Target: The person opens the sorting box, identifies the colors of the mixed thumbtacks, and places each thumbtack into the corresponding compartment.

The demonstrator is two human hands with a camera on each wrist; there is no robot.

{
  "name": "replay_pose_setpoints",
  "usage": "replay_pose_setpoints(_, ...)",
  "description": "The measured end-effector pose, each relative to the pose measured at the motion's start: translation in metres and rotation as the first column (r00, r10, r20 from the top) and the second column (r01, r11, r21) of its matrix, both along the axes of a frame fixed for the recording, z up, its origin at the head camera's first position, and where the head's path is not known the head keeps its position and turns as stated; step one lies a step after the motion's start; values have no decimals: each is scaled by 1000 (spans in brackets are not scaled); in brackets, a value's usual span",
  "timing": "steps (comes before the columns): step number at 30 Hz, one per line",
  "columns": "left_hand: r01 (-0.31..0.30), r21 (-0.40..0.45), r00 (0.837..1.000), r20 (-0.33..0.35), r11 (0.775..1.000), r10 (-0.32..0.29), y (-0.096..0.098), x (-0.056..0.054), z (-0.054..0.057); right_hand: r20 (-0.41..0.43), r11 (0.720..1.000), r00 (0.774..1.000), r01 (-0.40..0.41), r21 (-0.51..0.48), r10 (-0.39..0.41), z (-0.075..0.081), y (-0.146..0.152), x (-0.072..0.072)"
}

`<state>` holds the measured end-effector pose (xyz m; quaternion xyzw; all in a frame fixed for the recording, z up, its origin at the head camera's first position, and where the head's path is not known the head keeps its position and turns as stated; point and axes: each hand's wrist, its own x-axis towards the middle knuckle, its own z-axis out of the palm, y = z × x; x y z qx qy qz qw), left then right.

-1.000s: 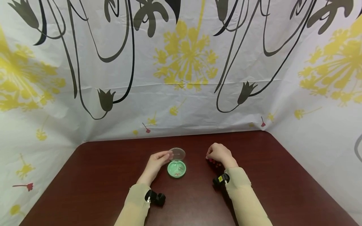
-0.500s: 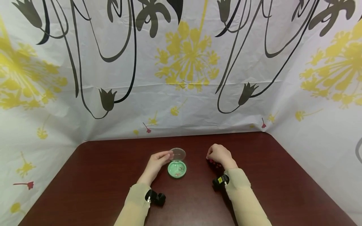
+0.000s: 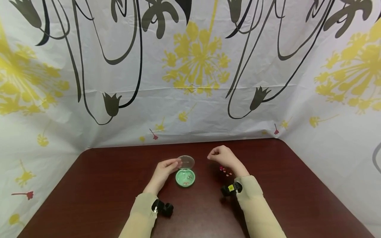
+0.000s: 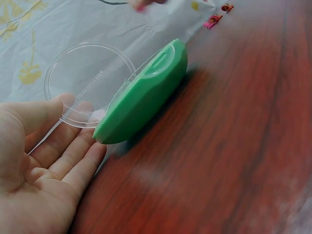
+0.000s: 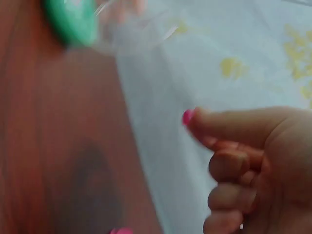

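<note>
A round green case [image 3: 185, 182] lies on the table with its clear lid [image 4: 91, 73] raised. My left hand [image 3: 162, 172] pinches the lid's edge between thumb and fingers, and its other fingers reach beside the case in the left wrist view. Inside the case, small pale pieces show in its compartments. My right hand [image 3: 227, 157] is to the right of the lid, above the far part of the table. Its thumb and index finger pinch a small pink piece [image 5: 187, 117], mostly covered by the fingertips; the remaining fingers are curled.
Several small pink and orange pieces [image 3: 221, 169] lie on the dark red-brown table [image 3: 202, 205], below my right hand. In the left wrist view a pink piece [image 4: 213, 21] has a looped, clip-like shape. A patterned white sheet [image 3: 190, 115] hangs behind the table.
My right hand has lifted from the small pieces and moved left and away from me, uncovering them. My left hand stays at the lid.
</note>
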<state>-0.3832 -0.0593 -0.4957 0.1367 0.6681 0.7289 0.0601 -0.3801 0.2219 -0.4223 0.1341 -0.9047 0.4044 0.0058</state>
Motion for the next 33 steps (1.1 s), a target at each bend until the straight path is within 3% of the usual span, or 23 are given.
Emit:
replay_pose_setpoints(2, 0, -4, 1000, -2, 1000, 0, 0, 0, 1, 24, 974, 997, -63, -216, 69, 10, -7, 3)
replay_pose_setpoints(3, -1, -6, 1000, -3, 1000, 1, 0, 1, 1, 37, 936, 992, -98, -339, 117, 14, -11, 5)
replay_pose_setpoints(4, 0, -7, 1000, -5, 1000, 0, 0, 1, 1, 44, 875, 984, -134, -464, 175, 17, -15, 7)
replay_pose_setpoints(6, 0, -4, 1000, -7, 1000, 0, -1, 1, 1, 48, 697, 950, -191, -691, 308, 24, -23, 11)
replay_pose_setpoints(8, 0, -3, 1000, -11, 1000, 0, -1, 1, 1, 27, 504, 897, -223, -834, 441, 27, -30, 14)
replay_pose_setpoints(10, 0, 0, 1000, -14, 1000, 0, -1, 1, 0, 9, 343, 840, -212, -915, 543, 27, -36, 15)
replay_pose_setpoints(12, 2, 2, 1000, -15, 1000, -2, -1, 0, -1, 7, 217, 783, -163, -962, 621, 25, -41, 14)
replay_pose_setpoints(15, 4, -1, 1000, -17, 1000, -4, -1, 0, -2, 27, 98, 727, -55, -994, 686, 20, -43, 13)
replay_pose_setpoints(20, 10, -5, 1000, -22, 1000, -11, 0, -1, -1, 10, -33, 678, 51, -998, 735, 14, -40, 10)
replay_pose_setpoints(22, 12, -5, 1000, -25, 1000, -12, 0, -1, -1, -5, -63, 669, 63, -996, 743, 12, -38, 9)
replay_pose_setpoints(26, 13, -3, 1000, -21, 1000, -13, 1, 0, 0, -22, -89, 665, 67, -994, 747, 10, -34, 6)
replay_pose_setpoints(33, 10, -12, 1000, -22, 1000, -11, 0, 0, -1, -25, -107, 671, 82, -991, 741, 11, -30, 4)
